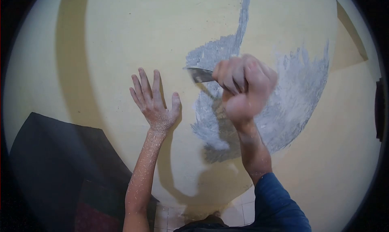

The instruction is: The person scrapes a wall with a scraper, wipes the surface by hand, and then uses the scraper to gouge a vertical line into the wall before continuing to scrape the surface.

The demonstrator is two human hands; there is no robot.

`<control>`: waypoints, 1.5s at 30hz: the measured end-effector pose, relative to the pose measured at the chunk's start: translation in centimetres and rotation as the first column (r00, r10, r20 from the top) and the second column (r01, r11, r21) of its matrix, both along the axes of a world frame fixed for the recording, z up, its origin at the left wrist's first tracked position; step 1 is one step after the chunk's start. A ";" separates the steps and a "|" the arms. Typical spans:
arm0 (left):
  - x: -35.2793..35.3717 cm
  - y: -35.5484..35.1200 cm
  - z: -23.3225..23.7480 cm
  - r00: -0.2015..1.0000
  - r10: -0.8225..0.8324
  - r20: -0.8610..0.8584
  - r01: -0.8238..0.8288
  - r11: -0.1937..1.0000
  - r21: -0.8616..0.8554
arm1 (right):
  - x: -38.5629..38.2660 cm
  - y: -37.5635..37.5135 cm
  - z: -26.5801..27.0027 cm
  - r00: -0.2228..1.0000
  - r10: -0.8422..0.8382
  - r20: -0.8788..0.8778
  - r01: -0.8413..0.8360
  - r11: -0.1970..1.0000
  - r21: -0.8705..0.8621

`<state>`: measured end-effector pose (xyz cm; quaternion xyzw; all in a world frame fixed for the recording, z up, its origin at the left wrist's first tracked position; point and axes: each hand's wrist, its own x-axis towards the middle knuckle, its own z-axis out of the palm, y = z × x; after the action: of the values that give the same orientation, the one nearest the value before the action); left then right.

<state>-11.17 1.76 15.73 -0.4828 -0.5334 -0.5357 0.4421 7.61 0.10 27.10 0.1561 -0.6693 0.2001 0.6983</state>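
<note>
My right hand (247,86) is wrapped in a fist round the handle of a scraper (200,75). Its flat metal blade points left, at the edge of a scraped grey patch (298,94) on the yellow wall (137,33). The fist covers the handle. My left hand (154,98) lies flat against the painted wall, left of the patch, fingers spread and holding nothing. Pale dust and flakes cling to my left hand and forearm.
A grey stripe of bared wall (244,13) runs up from the patch. At the lower left stands a large dark panel-like shape (60,151). Pale floor tiles (243,211) show below. A dark object (379,110) sits at the right edge. Shadows fall across the wall.
</note>
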 end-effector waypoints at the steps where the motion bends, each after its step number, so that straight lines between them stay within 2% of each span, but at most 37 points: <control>1: -0.2 0.2 0.0 1.000 0.003 -0.007 -0.003 1.000 0.009 | 0.2 -0.1 0.0 0.999 -0.043 -0.031 0.045 0.997 0.061; 2: -0.5 0.2 -0.2 1.000 0.009 -0.013 -0.009 1.000 0.009 | 0.4 -0.2 0.0 0.994 -0.083 -0.067 0.091 0.989 0.118; 5: -0.3 0.1 0.0 1.000 0.002 -0.006 -0.002 1.000 0.023 | 0.2 0.2 -0.5 0.993 -0.105 -0.062 0.109 0.992 0.062; 7: -0.2 0.1 -0.3 1.000 -0.002 -0.009 0.002 1.000 0.004 | 0.6 -0.1 -0.5 0.987 -0.119 -0.110 0.138 0.974 0.180; 9: -0.5 0.1 0.0 1.000 0.007 -0.011 -0.007 1.000 0.011 | 0.0 0.0 -0.1 0.989 -0.076 -0.131 0.100 0.977 0.190; 12: -0.1 -0.2 -0.2 1.000 0.005 0.000 -0.005 1.000 0.001 | -1.3 0.3 -0.2 0.993 0.033 -0.115 -0.035 0.999 -0.019; 13: -0.1 -0.2 -0.3 1.000 -0.004 -0.002 0.004 1.000 -0.004 | -0.6 0.6 -0.2 0.992 0.127 -0.024 -0.128 0.990 -0.054; 16: -0.4 0.1 -0.1 1.000 -0.008 -0.006 0.008 1.000 0.011 | 0.7 -1.4 -0.1 0.933 0.337 -0.126 -0.314 0.934 0.172; 18: -0.3 0.0 -0.1 1.000 -0.007 0.010 0.007 1.000 0.008 | 0.0 -1.6 0.2 0.988 0.097 -0.122 -0.087 0.992 0.089; 20: 0.0 -0.3 0.1 1.000 -0.014 0.020 0.014 1.000 -0.011 | -1.2 -0.2 0.0 0.998 0.067 -0.022 -0.067 0.998 -0.017; 21: -0.1 0.0 0.3 1.000 -0.014 0.011 0.014 1.000 0.001 | -1.0 -0.3 0.1 0.993 -0.044 -0.107 0.058 0.990 0.131; 24: -0.4 0.0 0.3 1.000 -0.004 0.003 0.004 1.000 0.020 | -0.1 -1.0 0.4 0.952 0.260 -0.164 -0.220 0.949 0.228; 27: 0.1 -0.2 0.1 1.000 -0.022 0.013 0.022 1.000 0.003 | -0.5 -1.0 0.1 0.993 0.008 -0.118 0.009 0.990 0.144; 29: -0.3 -0.1 0.1 1.000 -0.024 0.003 0.024 1.000 0.016 | -1.2 -0.7 0.3 0.990 -0.089 -0.107 0.100 0.989 0.105; 32: -0.3 -0.1 0.1 1.000 -0.009 0.011 0.009 1.000 0.008 | -2.1 0.1 0.4 0.986 -0.126 -0.105 0.130 0.991 0.025; 34: -0.1 -0.2 -0.4 1.000 -0.021 0.001 0.021 1.000 -0.002 | -1.3 -0.4 0.0 0.993 -0.040 -0.112 0.041 0.999 0.007; 37: -0.6 0.0 0.0 1.000 -0.016 -0.003 0.016 1.000 0.013 | 0.5 -2.8 0.5 0.944 0.317 -0.091 -0.306 0.944 0.121; 39: -0.4 -0.3 -0.2 1.000 -0.018 0.005 0.018 1.000 0.001 | -1.7 -1.0 0.8 0.997 0.015 -0.079 -0.015 1.000 0.004; 41: -0.4 -0.2 0.0 1.000 -0.026 0.005 0.026 1.000 0.001 | -1.7 -0.8 0.6 0.996 -0.047 -0.081 0.046 0.999 -0.019; 44: -0.7 0.0 -0.1 1.000 -0.010 -0.014 0.010 1.000 0.010 | -0.1 -2.7 0.8 0.955 0.281 -0.099 -0.268 0.955 0.129; 45: -0.6 -0.2 0.0 1.000 -0.010 0.004 0.010 1.000 0.007 | -1.5 -1.2 0.8 0.991 0.095 -0.091 -0.084 0.990 0.117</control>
<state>-11.81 1.60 15.71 -0.4829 -0.5299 -0.5409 0.4398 6.07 -1.10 27.85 0.2347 -0.6374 0.1851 0.7102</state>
